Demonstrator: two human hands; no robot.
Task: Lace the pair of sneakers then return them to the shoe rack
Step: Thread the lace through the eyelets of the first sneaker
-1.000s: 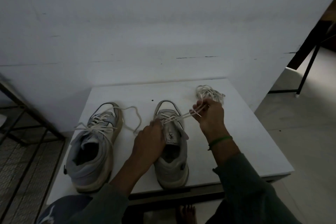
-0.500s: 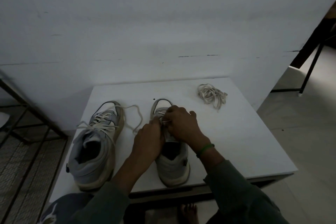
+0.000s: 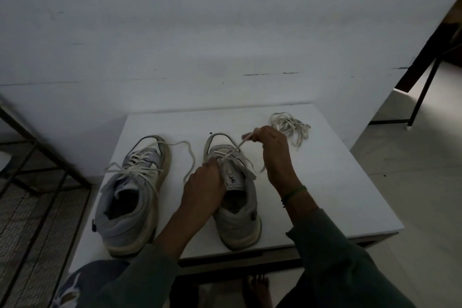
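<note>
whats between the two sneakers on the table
In the head view, a loose lace end from the left sneaker curls over bare white tabletop there; nearer the person, the left hand crosses the gap onto the right sneaker.

grey sneakers (image 3: 232, 197), white laces (image 3: 291, 125)

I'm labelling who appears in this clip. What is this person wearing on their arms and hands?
Both arms wear dark green long sleeves: left sleeve, right sleeve. The left hand is bare, ungloved. The right hand is bare too, with a thin green wristband beside a darker thread at its wrist.
</note>
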